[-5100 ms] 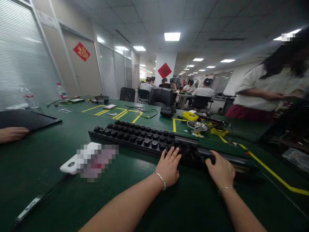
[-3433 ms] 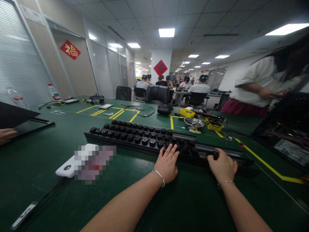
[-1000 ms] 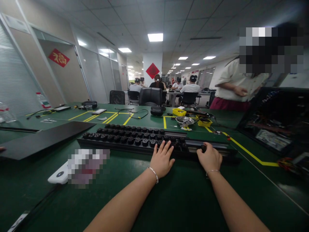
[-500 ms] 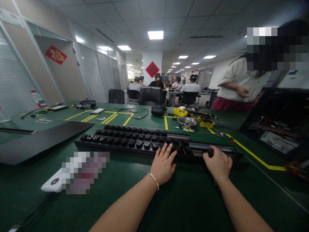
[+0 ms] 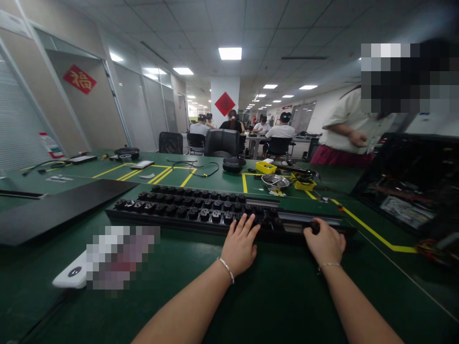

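Note:
Long black metal channels (image 5: pixel 304 227) lie across the green table in front of me, carrying rows of small black blocks (image 5: pixel 192 213) that look like socket modules. My left hand (image 5: pixel 239 243) rests at the near channel, its fingers stretched out and slightly spread over the blocks. At the right end, my right hand (image 5: pixel 324 241) is closed, thumb and fingers around a small black block (image 5: pixel 315 226) at the channel. My palm and fingers partly hide that block.
A flat black metal panel (image 5: pixel 64 208) lies at left, with a white device (image 5: pixel 70 274) nearer me. Behind the channels are a metal bowl (image 5: pixel 275 181), yellow trays (image 5: pixel 266 166) and cables (image 5: pixel 193 165). An opened black case (image 5: pixel 412 186) and a standing person (image 5: pixel 353 126) are at right.
The whole view has shifted slightly. Both hands stay nearly in the same places at the channel; the right hand still grips the black block.

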The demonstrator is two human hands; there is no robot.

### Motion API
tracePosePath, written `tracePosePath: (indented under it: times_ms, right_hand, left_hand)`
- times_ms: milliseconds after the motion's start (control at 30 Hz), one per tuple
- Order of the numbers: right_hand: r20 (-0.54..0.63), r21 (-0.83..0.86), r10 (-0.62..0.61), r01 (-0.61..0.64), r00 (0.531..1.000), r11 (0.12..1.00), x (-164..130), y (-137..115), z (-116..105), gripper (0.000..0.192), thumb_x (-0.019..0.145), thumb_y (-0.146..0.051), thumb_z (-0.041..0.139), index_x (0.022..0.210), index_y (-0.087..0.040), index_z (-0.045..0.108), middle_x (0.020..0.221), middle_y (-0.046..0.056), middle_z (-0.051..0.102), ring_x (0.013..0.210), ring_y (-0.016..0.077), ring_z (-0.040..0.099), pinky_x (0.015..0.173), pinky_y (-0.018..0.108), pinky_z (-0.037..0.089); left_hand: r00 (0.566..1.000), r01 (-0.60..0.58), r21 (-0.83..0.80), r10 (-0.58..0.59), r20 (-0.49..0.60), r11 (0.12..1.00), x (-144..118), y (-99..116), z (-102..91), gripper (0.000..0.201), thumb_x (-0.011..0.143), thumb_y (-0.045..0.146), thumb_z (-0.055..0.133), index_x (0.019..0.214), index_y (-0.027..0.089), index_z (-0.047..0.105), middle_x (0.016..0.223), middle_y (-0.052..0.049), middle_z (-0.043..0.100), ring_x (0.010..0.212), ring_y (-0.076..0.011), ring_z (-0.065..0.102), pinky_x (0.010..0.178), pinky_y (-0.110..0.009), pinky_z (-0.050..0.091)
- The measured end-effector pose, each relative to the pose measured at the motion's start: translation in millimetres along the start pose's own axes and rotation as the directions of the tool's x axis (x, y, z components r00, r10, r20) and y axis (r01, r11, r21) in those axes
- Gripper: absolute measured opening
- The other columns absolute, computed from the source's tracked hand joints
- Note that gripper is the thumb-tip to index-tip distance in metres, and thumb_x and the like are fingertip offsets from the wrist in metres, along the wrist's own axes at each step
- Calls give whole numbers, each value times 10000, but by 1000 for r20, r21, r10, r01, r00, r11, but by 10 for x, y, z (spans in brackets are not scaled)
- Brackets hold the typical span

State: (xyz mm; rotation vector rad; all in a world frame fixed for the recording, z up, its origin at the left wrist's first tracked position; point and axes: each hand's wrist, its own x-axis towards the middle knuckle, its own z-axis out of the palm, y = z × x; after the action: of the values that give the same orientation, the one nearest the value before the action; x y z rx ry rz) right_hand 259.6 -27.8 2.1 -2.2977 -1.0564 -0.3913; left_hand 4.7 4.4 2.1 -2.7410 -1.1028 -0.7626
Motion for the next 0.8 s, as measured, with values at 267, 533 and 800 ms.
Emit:
tracePosePath:
  times_ms: [267,533,800]
  right_hand:
    - [8,-17,43,-43,999,999,45,126,-79,400,738,-348,415,1084,-201,553,1090,87,590,1127,258,427,1000,511,208]
    - [14,45,175,-175,985,984,126,345,-147,394,746,-355,434,1102,-249,565,1251,65,503,1235,296,312,991,578,199]
    - [-14,268,230,-218,973,938,268,684,-104,473,711,-386,479,1104,-134,559,1178,145,522,1114,265,448,956,371,331]
  left_hand:
    - [1000,-10,33,10,-22,999,1,-14,-10,544,778,260,507,1307,269,378,1495,-14,193,1373,-233,124,1084,-467,232]
    - [999,-22,57,24,-41,998,4,-45,-2,516,785,221,469,1295,277,407,1478,-14,242,1363,-232,174,1053,-451,296]
    - [999,-17,82,21,-47,996,5,-50,-3,501,788,198,444,1282,274,425,1471,-11,259,1356,-228,200,1042,-445,311]
